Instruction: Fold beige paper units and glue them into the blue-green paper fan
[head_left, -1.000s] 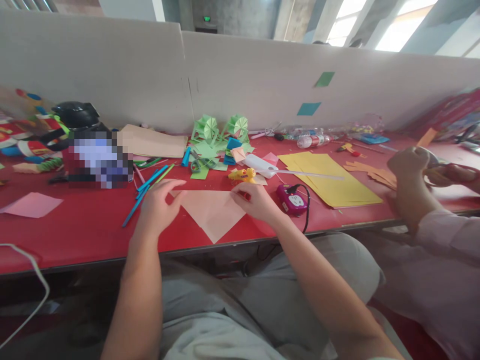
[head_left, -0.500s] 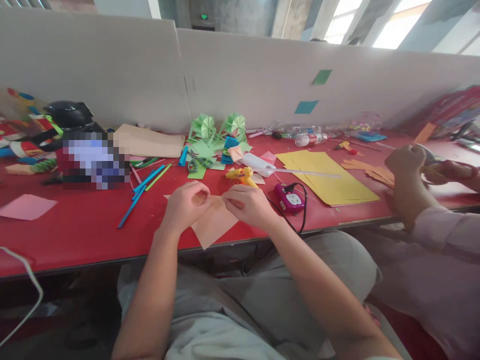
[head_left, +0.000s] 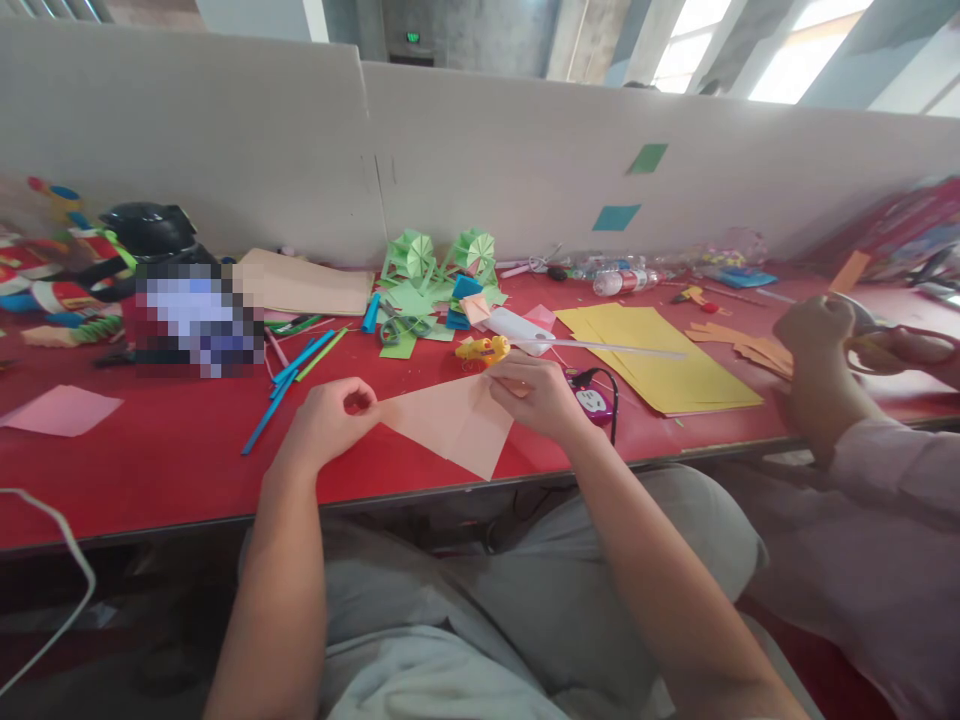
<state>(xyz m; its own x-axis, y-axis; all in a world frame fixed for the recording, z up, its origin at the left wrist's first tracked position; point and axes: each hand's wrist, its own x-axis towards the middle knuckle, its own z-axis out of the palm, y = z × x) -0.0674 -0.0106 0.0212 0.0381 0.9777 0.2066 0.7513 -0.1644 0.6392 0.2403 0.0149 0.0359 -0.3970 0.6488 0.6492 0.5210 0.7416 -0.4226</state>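
A pale peach sheet of paper (head_left: 457, 425) is stretched between my two hands above the red table's front edge. My left hand (head_left: 330, 418) pinches its left corner between thumb and fingers. At its upper right corner, my right hand (head_left: 536, 395) has its fingers closed on the paper. Just behind the sheet lies a yellow glue gun (head_left: 482, 350). A purple power socket (head_left: 594, 403) with a black plug sits partly behind my right wrist.
Green folded paper pieces (head_left: 411, 255) stand at the back. Blue and green strips (head_left: 281, 390) lie left, yellow sheets (head_left: 664, 360) right. At far right, another person's hands (head_left: 817, 325) hold scissors and orange paper.
My hands have moved apart, the left one leftward and the right one rightward. The peach sheet has turned and now spans the gap between them.
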